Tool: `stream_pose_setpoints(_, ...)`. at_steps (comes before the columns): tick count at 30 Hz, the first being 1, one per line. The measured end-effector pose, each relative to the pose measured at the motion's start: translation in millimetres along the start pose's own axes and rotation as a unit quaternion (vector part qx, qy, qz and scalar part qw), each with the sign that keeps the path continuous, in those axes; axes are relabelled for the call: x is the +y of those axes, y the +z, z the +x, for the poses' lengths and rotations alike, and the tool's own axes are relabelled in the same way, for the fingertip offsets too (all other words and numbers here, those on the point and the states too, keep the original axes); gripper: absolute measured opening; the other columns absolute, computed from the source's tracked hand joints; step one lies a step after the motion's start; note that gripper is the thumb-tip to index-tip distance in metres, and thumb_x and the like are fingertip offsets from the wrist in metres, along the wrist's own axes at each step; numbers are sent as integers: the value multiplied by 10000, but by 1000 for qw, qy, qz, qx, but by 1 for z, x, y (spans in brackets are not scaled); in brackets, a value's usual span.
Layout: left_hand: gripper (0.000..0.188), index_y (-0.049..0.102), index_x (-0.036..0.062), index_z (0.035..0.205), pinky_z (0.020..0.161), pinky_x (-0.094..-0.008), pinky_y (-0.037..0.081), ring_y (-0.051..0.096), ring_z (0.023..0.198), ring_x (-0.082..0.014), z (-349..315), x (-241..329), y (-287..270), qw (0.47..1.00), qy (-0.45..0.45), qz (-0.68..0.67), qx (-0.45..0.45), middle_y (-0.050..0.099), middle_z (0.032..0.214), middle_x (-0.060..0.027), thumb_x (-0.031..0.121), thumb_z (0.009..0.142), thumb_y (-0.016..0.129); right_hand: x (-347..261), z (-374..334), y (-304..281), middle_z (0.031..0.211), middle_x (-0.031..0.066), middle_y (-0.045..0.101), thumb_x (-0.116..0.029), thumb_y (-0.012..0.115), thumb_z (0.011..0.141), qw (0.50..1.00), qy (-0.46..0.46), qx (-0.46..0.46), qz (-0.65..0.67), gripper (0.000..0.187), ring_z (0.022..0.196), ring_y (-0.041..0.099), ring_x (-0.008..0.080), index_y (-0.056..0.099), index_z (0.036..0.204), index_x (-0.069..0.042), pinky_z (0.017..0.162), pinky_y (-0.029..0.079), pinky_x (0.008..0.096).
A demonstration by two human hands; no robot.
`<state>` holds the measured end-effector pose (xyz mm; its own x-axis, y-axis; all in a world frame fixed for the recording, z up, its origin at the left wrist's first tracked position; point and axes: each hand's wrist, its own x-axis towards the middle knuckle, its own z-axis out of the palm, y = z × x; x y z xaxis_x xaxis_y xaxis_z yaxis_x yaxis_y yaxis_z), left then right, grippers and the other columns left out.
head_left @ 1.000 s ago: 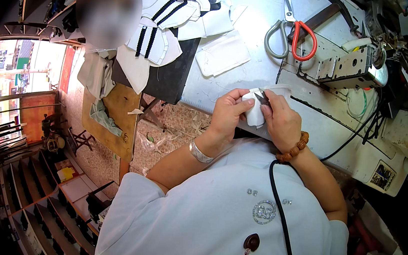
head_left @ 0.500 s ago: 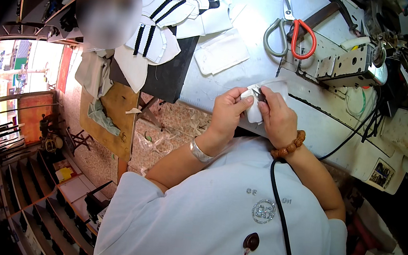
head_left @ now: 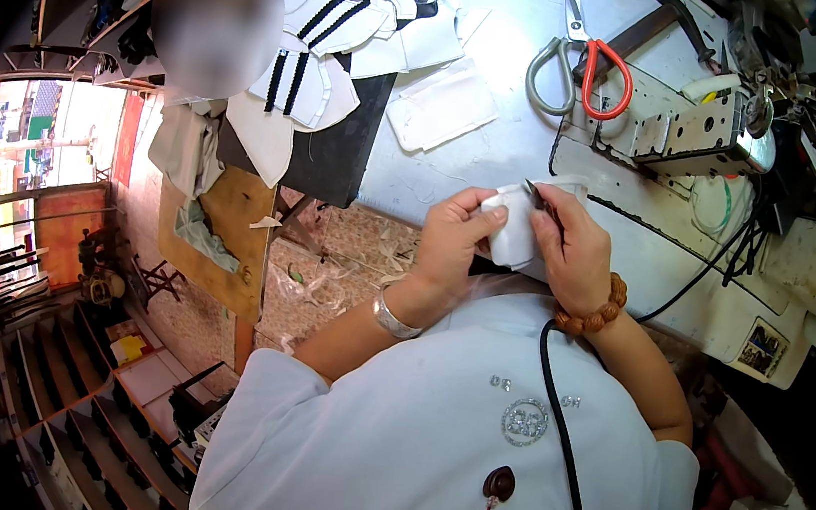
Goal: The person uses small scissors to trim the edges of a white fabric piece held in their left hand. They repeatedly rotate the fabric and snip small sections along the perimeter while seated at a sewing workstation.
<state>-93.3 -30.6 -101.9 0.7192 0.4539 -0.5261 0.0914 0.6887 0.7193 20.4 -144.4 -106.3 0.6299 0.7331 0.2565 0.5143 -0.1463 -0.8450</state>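
Observation:
My left hand [head_left: 449,250] pinches a small white shoe-upper-like piece [head_left: 510,239] between thumb and fingers, just in front of my body at the table's near edge. My right hand [head_left: 577,256] is closed around small thread snips [head_left: 534,191]. Their pointed dark metal tip shows above my right fingers, close to the upper edge of the white piece; the rest of the snips is hidden in the hand. Folds of the white material reach behind my right fingers.
Large scissors [head_left: 595,75] with one red and one grey handle lie on the table [head_left: 416,180], beside a hammer [head_left: 644,35]. A sewing machine [head_left: 693,136] stands at the right. White cut pieces [head_left: 442,105] lie left, several with black trim [head_left: 292,81]. A black cable [head_left: 560,423] crosses my front.
My right hand has moved slightly right and lower, drawing the snips off the white piece's middle. The white piece is turned, showing a broader smooth face. My left hand has shifted slightly down.

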Motion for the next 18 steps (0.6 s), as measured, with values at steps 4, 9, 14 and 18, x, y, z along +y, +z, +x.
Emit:
stream_pose_setpoints(4,199,588,-3,1064,599,-212,489,596,691,-80,0,8,0,1000,3,4,-21,650,864,-36,116,906,566,-15,-1,-14,833,98,612,-156,642,833,994,-23,-40,-98,295,630,607,292,595,1113,-75,543,488,349)
stream_pose_setpoints(9,176,602,20,1039,570,-179,428,564,677,-46,-6,12,4,999,-5,-31,-37,646,849,-6,131,909,562,-27,0,-19,794,68,580,-166,647,822,985,-53,-38,-162,306,576,584,265,600,1114,-92,500,471,344)
stream_pose_setpoints(14,182,604,20,1046,577,-180,433,568,687,-44,-8,11,3,999,13,1,-38,648,853,-6,133,908,567,-32,1,-20,784,60,569,-165,652,812,981,-62,-33,-179,312,557,575,247,602,1112,-98,487,462,338)
stream_pose_setpoints(18,187,609,16,1049,578,-181,435,570,689,-45,-10,12,3,999,23,9,-38,650,856,-6,134,909,571,-33,0,-20,776,57,563,-157,657,804,982,-67,-24,-177,319,552,571,244,600,1112,-97,485,459,338)
